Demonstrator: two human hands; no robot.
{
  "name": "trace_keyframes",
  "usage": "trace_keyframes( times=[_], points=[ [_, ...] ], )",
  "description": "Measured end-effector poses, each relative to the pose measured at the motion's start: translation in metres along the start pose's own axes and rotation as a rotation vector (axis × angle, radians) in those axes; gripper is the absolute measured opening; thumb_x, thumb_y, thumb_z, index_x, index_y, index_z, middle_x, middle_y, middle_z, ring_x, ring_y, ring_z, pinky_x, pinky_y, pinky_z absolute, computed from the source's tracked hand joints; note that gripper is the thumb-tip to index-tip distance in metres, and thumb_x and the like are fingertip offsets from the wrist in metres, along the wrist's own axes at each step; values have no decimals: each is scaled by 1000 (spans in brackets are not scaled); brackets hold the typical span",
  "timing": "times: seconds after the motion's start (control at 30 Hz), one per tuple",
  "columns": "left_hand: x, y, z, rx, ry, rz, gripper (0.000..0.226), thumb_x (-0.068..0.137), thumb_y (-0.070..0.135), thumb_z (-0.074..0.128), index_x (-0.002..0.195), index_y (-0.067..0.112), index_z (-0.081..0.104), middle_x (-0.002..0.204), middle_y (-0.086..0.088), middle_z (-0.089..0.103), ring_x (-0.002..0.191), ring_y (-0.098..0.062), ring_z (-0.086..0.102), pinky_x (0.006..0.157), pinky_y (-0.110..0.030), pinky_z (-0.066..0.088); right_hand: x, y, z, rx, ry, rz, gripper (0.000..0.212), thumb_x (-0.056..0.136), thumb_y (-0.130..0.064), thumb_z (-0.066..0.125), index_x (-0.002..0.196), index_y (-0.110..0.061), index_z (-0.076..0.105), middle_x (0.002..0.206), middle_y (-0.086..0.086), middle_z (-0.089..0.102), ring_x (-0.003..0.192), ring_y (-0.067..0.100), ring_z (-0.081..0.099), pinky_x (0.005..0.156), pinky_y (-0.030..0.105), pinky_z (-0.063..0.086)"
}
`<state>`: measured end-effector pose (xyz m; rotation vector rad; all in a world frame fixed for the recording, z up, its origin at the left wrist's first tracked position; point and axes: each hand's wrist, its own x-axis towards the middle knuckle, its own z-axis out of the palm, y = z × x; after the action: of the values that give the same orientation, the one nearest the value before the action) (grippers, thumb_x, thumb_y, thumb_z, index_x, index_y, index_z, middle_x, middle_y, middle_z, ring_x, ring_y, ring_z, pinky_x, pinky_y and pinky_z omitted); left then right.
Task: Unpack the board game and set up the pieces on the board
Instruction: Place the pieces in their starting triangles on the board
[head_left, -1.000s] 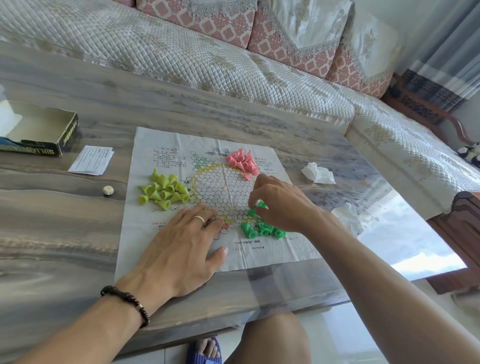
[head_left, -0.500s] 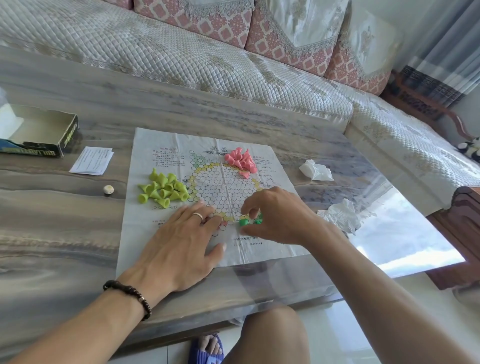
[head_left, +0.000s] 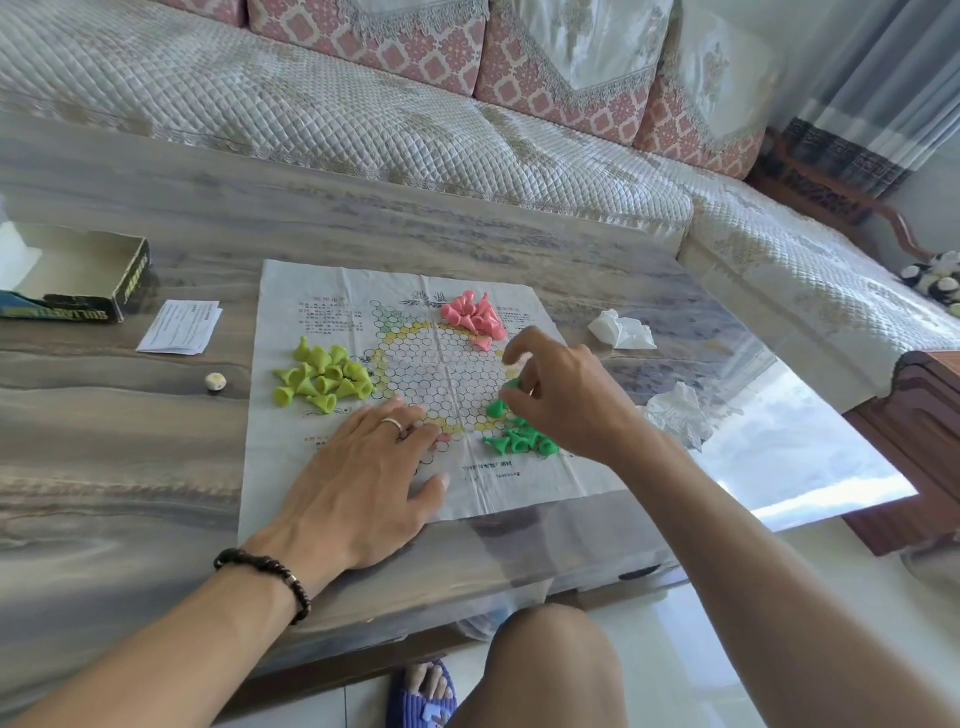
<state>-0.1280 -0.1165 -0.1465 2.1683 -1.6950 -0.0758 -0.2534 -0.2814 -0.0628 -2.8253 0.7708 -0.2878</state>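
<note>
A paper game board (head_left: 332, 291) printed with a hexagon grid lies flat on the table. My left hand (head_left: 363, 478) rests flat on its near edge, fingers straight. My right hand (head_left: 561, 400) hovers over the board's right side and pinches a dark green cone piece (head_left: 513, 385) in its fingertips. Just below that hand lies a heap of dark green pieces (head_left: 519, 441). A pile of lime pieces (head_left: 324, 382) sits on the board's left part. Pink pieces (head_left: 475, 314) are heaped at its far side.
The open game box (head_left: 78, 280) stands at the far left of the marble-patterned table (head_left: 130, 441), with a folded leaflet (head_left: 179, 327) and a small die (head_left: 215, 382) nearby. Crumpled plastic bags (head_left: 621, 330) lie right of the board. A quilted sofa (head_left: 363, 119) runs behind.
My right hand dipped toward the green heap, then rose and moved up the board's right side with a green piece. The left hand stayed pressed on the board.
</note>
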Motion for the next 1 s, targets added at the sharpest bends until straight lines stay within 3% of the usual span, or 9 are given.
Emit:
trace_keyframes(
  times=[0.2,0.3,0.4,0.53,0.67,0.73,0.87,1.0],
  points=[
    [-1,1,0,-17,-11,-3,67,87,57,22,143,24,36,154,3,29,145,-14,13,116,-29,6,3,4,-7,30,-3,53,15,87,-20,69,93,-8,73,74,-1,68,67,11,63,70,32,56],
    [0,1,0,-19,-11,3,59,93,54,30,144,24,34,154,2,27,145,-15,12,117,-29,5,7,3,-5,-47,-28,3,22,95,-15,55,99,3,68,86,11,68,79,23,63,77,41,53],
    [-1,0,0,-25,-4,11,61,91,55,27,143,24,36,153,1,31,145,-16,14,118,-30,7,11,4,-2,-167,-107,-31,26,100,-10,40,109,1,61,92,7,59,86,24,59,77,44,50],
    [1,-1,0,-16,6,23,70,82,56,17,136,21,46,146,-2,41,142,-20,23,118,-33,15,13,-2,-3,-133,-168,-17,25,96,-16,53,120,-12,62,96,-1,68,89,16,63,80,34,51],
    [0,1,0,-4,17,23,69,82,54,17,134,20,48,144,-4,43,141,-21,25,118,-34,16,20,-4,-7,-154,-144,-18,6,88,-14,66,93,-15,68,82,-6,67,77,9,61,69,20,49],
    [-1,1,0,-6,19,24,69,82,54,16,135,21,46,145,-3,42,142,-20,23,118,-33,13,24,-4,-5,-174,-173,-14,10,86,-9,65,89,-16,71,85,-6,68,79,9,61,67,14,46],
    [-2,0,-2,-6,33,28,59,89,51,25,135,20,46,146,-4,42,142,-21,23,117,-33,11,27,-6,-1,-207,-217,-20,25,90,-4,52,96,-15,74,95,-4,73,83,10,65,76,25,54],
    [-3,-1,-1,-8,42,32,61,86,51,23,130,18,52,141,-6,48,139,-23,30,116,-36,18,29,-8,-2,-233,-220,-20,21,90,-6,54,92,-18,71,91,-4,72,79,10,65,75,31,57]
  ],
)
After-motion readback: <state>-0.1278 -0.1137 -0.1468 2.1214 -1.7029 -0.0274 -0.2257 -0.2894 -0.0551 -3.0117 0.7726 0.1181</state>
